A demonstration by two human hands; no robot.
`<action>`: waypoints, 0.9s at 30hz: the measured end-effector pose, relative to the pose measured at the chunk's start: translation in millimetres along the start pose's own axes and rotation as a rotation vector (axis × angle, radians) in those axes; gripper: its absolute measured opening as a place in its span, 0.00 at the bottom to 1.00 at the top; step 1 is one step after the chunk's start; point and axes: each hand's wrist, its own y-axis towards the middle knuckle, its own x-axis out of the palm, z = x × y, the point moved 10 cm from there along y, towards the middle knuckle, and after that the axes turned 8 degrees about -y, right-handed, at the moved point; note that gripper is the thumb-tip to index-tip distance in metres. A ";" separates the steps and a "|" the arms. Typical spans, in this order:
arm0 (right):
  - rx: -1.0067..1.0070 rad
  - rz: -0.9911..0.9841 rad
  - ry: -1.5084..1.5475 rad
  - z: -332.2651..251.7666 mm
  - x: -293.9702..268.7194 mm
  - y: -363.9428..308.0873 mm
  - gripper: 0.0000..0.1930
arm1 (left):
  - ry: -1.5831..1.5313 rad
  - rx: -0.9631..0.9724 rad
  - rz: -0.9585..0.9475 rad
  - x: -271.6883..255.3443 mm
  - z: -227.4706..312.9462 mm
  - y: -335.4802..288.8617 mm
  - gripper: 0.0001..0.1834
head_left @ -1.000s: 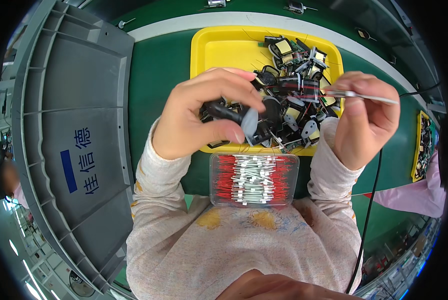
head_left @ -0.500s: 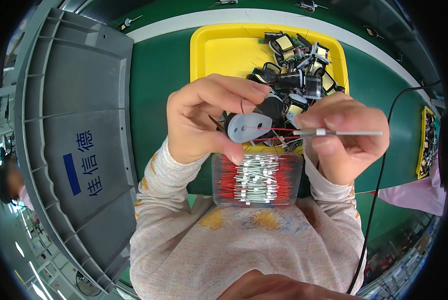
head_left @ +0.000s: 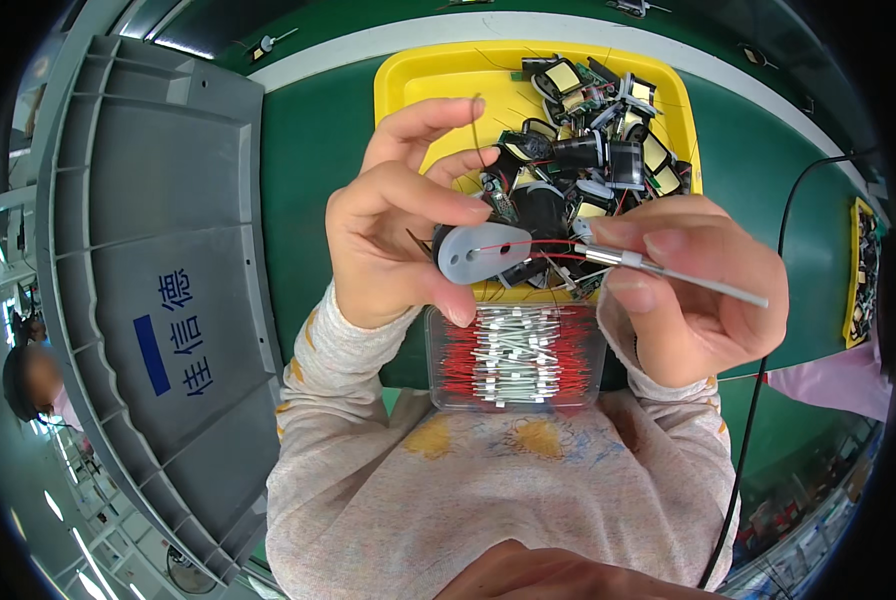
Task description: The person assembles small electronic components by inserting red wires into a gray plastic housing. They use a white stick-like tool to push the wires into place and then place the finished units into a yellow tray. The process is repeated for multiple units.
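Observation:
My left hand (head_left: 393,225) pinches a small black electronic assembly by its pale grey oval end cap (head_left: 483,254), which has small holes in its face. A thin dark wire stands up near the raised fingers. Between thumb and fingers, my right hand (head_left: 703,275) grips a slim white rod with a silver sleeve (head_left: 608,257). Two fine red wires run from that sleeve to the cap; one reaches a hole in its face, while the other's end is hard to make out. Both hands are above the front of a yellow tray (head_left: 403,85).
Many black assemblies (head_left: 608,160) with wires and cream pads lie heaped in the tray. Close to my body sits a clear box (head_left: 431,395) of red-wired white rods (head_left: 516,355). A grey crate (head_left: 158,250) stands left. A black cable (head_left: 780,240) and a person's pink sleeve (head_left: 833,385) are at right.
The rod has tilted, its white outer end now lower. The cap has shifted slightly left, and my left fingers have spread upward. One red wire now reaches the cap's hole.

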 end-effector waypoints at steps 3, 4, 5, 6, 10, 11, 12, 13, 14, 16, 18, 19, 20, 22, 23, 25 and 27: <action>-0.027 -0.073 -0.089 -8.1 3.6 3.1 0.12 | 0.046 0.018 0.027 -2.5 2.4 -0.8 0.29; -0.035 -0.098 -0.116 -11.3 4.7 3.9 0.13 | 0.056 0.021 0.043 -1.7 3.3 -0.9 0.29; -0.044 -0.123 -0.142 -14.5 5.6 4.7 0.14 | 0.064 0.025 0.052 -1.8 3.8 -0.8 0.30; -0.058 -0.143 -0.163 -17.5 7.7 5.0 0.14 | 0.073 0.030 0.064 -2.9 4.6 -1.3 0.30; -0.108 -0.195 -0.193 -24.5 12.0 3.4 0.16 | 0.105 0.051 0.067 -5.1 7.1 -1.5 0.30; -0.120 -0.199 -0.194 -25.8 12.3 3.1 0.17 | 0.114 0.053 0.063 -5.2 7.5 -1.3 0.30; -0.133 -0.192 -0.186 -26.9 12.1 2.6 0.17 | 0.126 0.055 0.061 -5.2 8.1 -1.2 0.30; -0.147 -0.191 -0.181 -27.8 12.1 1.8 0.17 | 0.139 0.054 0.058 -5.5 8.5 -1.6 0.30; -0.161 -0.190 -0.176 -28.5 12.2 0.9 0.17 | 0.147 0.056 0.057 -5.9 8.8 -1.8 0.29; -0.186 -0.198 -0.177 -30.2 13.0 -0.7 0.18 | 0.152 0.061 0.054 -6.7 9.3 -1.8 0.29; -0.202 -0.198 -0.172 -31.8 14.0 -1.1 0.18 | 0.158 0.066 0.057 -7.2 10.3 -1.4 0.29; -0.200 -0.203 -0.166 -31.6 14.2 -0.9 0.19 | 0.164 0.068 0.061 -7.2 11.1 -1.3 0.29; -0.198 -0.208 -0.159 -31.5 14.5 -0.7 0.19 | 0.168 0.068 0.063 -7.2 11.6 -1.4 0.29; -0.181 -0.226 -0.148 -30.4 14.3 -0.1 0.19 | 0.172 0.068 0.062 -7.2 11.8 -1.2 0.29; -0.173 -0.231 -0.143 -30.0 14.4 0.0 0.19 | 0.172 0.065 0.065 -7.4 11.7 -1.3 0.29; -0.163 -0.222 -0.137 -29.5 13.9 0.2 0.19 | 0.175 0.059 0.072 -7.6 11.2 -1.4 0.29; -0.152 -0.200 -0.141 -28.0 13.8 2.1 0.18 | 0.172 0.054 0.074 -7.1 10.9 -1.4 0.29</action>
